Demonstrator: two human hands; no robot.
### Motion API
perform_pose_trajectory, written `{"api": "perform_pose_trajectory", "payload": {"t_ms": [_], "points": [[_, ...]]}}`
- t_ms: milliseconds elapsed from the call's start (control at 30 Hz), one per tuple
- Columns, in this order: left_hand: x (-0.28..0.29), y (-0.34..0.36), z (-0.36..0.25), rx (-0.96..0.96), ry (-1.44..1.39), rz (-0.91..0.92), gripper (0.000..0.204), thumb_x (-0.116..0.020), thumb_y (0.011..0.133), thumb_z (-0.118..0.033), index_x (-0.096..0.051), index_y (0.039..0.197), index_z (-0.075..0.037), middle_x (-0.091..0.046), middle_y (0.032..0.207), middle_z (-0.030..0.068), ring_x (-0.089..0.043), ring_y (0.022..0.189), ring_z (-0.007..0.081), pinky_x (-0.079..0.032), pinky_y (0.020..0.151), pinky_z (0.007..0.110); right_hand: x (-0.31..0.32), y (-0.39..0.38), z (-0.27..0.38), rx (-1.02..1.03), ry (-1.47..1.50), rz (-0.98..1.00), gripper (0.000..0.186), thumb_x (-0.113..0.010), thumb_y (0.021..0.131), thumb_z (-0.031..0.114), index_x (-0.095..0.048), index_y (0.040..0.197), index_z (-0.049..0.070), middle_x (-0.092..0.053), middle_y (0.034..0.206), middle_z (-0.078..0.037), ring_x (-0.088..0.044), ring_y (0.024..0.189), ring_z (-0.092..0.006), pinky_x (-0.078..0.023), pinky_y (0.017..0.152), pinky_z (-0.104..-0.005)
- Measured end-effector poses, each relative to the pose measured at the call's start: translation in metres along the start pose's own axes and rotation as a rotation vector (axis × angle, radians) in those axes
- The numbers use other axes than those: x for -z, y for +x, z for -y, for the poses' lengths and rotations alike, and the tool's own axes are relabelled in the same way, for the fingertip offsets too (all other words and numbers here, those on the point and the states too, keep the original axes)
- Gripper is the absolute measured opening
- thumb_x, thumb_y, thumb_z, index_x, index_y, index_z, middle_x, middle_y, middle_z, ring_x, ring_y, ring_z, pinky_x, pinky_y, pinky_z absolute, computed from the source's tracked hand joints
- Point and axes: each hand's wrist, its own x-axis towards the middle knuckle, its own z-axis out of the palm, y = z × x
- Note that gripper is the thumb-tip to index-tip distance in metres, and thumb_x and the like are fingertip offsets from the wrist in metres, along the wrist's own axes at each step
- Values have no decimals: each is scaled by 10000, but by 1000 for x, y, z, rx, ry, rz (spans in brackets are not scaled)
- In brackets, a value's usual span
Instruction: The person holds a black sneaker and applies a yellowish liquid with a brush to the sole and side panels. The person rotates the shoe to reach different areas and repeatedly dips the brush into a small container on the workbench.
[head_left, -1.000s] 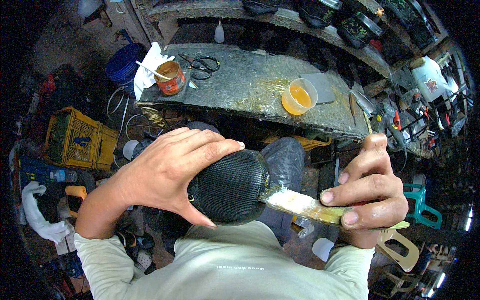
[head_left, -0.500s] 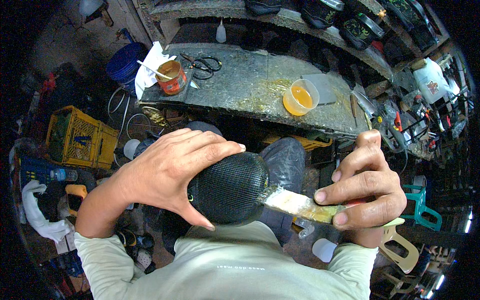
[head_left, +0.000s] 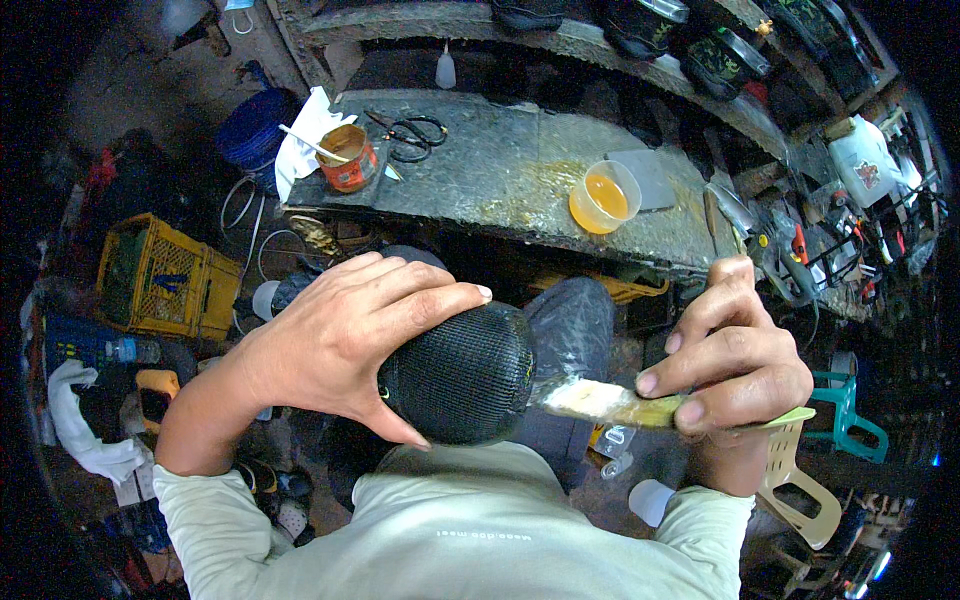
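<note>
while my left hand [head_left: 340,330] clamps the black textured piece [head_left: 465,375] steady, my right hand [head_left: 740,370], pinching the brush [head_left: 600,402], should stroke lightly.

Workshop: stained workbench [head_left: 480,150], scissors [head_left: 402,134], open tin [head_left: 350,178], tools [head_left: 797,246] crowded at right.

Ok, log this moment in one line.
left hand: grips black rounded piece | right hand: holds brush beside it | bench: cup of orange liquid
</note>
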Motion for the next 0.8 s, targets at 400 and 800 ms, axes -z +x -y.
{"api": "perform_pose_trajectory", "payload": {"t_ms": [400,800], "points": [[-2,2,-2,-17,77,-23,1085,-930,509,-495,-547,1425,-57,-627,1203,147,-640,1043,332,-500,882,434,-5,5,-1,-30,-42,-29,211,-681,876,330,-782,859,144,-791,932,-39,-616,825,-204,-383,812,-423],[-2,0,-1,-44,188,-46,1047,-922,496,-422,-559,1423,-97,-635,1207,125,-654,1018,309,-500,832,428,-11,4,-2,-66,4,-85,167,-711,845,302,-771,792,156,-789,900,-39,-604,785,-196,-386,824,-407]]}}
